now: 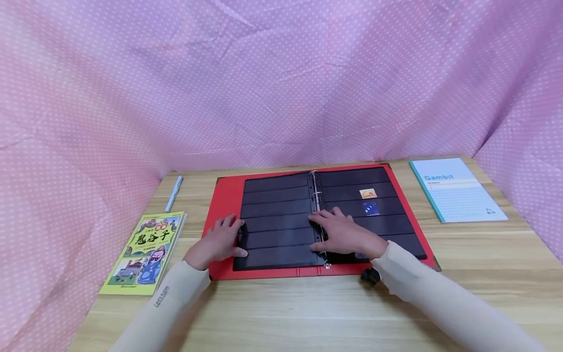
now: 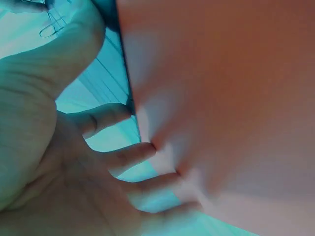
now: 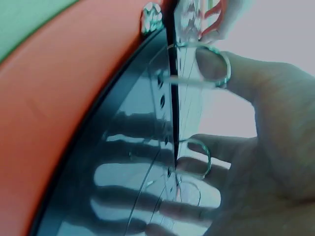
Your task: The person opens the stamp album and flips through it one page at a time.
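A pink dotted cloth (image 1: 281,88) hangs behind the wooden counter (image 1: 281,313). Spread flat at the counter's middle is the red ring binder (image 1: 223,205), its black pocket sheets (image 1: 274,222) lying on both sides, probably so every row is reachable. A notebook (image 1: 459,190) on the right and a yellow book (image 1: 145,254) on the left lie apart from it, seemingly to leave working room.

The right hand (image 1: 345,235) reaches across the metal rings (image 3: 227,69), its grip spread, perhaps steadying the spine. The left hand (image 1: 217,244), fingers also spread, lies along the left sheet's outer edge, as if to keep it flat. Beyond the yellow book lies a pen (image 1: 174,193).

A black object (image 1: 371,276) is partly covered by the right sleeve (image 1: 406,271); I cannot tell what it is. A blue card (image 1: 371,209) and a smaller cream card (image 1: 368,194) sit in the right-hand pockets, their prints too small to read. The left wrist view is blurred.
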Tool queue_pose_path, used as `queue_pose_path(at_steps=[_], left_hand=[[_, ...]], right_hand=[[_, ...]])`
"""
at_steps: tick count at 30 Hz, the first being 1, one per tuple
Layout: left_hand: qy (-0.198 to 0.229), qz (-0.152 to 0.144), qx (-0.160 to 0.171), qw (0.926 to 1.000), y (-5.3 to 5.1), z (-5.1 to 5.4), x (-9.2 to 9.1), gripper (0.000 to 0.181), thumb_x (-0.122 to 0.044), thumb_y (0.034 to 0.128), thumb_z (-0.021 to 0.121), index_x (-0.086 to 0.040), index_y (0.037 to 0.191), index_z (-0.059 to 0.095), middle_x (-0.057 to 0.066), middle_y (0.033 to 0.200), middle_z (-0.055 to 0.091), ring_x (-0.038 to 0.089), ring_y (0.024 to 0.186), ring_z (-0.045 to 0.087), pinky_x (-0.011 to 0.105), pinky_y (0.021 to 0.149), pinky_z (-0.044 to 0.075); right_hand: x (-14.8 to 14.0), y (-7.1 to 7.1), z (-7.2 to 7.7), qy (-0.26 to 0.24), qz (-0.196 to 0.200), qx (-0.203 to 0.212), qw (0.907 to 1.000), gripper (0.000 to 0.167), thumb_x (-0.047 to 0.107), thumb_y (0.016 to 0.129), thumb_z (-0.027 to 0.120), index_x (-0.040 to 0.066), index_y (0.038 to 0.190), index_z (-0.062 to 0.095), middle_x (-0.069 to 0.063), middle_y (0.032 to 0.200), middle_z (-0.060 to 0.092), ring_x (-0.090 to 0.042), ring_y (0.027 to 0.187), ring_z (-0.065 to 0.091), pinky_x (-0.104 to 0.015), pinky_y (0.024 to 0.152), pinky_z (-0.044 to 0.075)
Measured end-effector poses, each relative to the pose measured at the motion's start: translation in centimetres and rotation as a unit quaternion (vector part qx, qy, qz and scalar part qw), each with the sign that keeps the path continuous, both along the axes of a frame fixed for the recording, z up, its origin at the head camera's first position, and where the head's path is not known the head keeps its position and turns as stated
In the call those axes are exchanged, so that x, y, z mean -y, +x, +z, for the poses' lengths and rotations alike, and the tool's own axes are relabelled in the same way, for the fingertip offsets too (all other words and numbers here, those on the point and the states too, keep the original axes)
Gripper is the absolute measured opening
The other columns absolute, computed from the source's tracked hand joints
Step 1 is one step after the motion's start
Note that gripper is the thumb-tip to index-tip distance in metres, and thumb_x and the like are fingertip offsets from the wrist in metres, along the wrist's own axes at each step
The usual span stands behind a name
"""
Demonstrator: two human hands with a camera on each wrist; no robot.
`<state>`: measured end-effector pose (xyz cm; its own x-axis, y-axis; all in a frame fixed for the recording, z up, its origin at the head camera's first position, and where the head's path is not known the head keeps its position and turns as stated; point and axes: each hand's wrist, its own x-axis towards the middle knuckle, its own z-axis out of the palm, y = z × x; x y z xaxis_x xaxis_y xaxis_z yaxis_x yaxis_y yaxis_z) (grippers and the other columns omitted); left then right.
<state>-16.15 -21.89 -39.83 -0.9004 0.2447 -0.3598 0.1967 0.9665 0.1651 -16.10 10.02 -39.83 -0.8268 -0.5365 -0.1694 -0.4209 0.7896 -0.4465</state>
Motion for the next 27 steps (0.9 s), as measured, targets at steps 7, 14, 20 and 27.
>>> queue_pose_path(at_steps=[7, 14, 20, 27], left_hand=[[-0.018, 0.007, -0.001, 0.9998, -0.1, -0.2, 0.2, 0.089, -0.040, 0.0721, 0.081, -0.012, 0.144, 0.035, 0.020, 0.148, 0.022, 0.044, 0.129, 0.025, 0.067, 0.094, 0.032], [-0.026, 0.008, 0.001, 0.9996, 0.1, -0.3, 0.4, 0.090, -0.041, 0.0714, 0.081, -0.011, 0.143, 0.036, 0.021, 0.148, 0.023, 0.045, 0.129, 0.025, 0.068, 0.093, 0.032], [-0.027, 0.007, -0.001, 0.9996, 0.1, -0.5, 0.6, 0.090, -0.041, 0.0707, 0.081, -0.011, 0.143, 0.036, 0.021, 0.147, 0.024, 0.045, 0.129, 0.025, 0.069, 0.092, 0.032], [-0.029, 0.000, -0.009, 0.9996, 0.0, -0.5, 0.5, 0.091, -0.042, 0.0714, 0.080, -0.010, 0.143, 0.036, 0.022, 0.147, 0.024, 0.045, 0.128, 0.026, 0.069, 0.092, 0.032]], right_hand=[[-0.8, -0.9, 0.7, -0.031, -0.005, 0.020, 0.9993, 0.061, 0.039, 0.089, 0.064, 0.011, 0.140, 0.046, -0.011, 0.143, 0.042, -0.037, 0.129, 0.034, -0.062, 0.101, 0.028], [-4.2, -0.3, 1.4, -0.057, -0.030, 0.005, 0.9979, 0.057, 0.042, 0.095, 0.054, 0.006, 0.139, 0.046, -0.014, 0.138, 0.048, -0.035, 0.128, 0.040, -0.057, 0.102, 0.031], [-8.6, 0.8, 1.7, -0.017, -0.078, -0.040, 0.9960, 0.054, 0.039, 0.094, 0.057, 0.001, 0.132, 0.053, -0.022, 0.130, 0.052, -0.044, 0.121, 0.043, -0.066, 0.095, 0.031], [-13.9, 1.0, 1.0, 0.013, -0.132, -0.019, 0.9910, 0.057, 0.037, 0.093, 0.057, -0.010, 0.125, 0.052, -0.032, 0.123, 0.052, -0.048, 0.114, 0.046, -0.061, 0.091, 0.038]])
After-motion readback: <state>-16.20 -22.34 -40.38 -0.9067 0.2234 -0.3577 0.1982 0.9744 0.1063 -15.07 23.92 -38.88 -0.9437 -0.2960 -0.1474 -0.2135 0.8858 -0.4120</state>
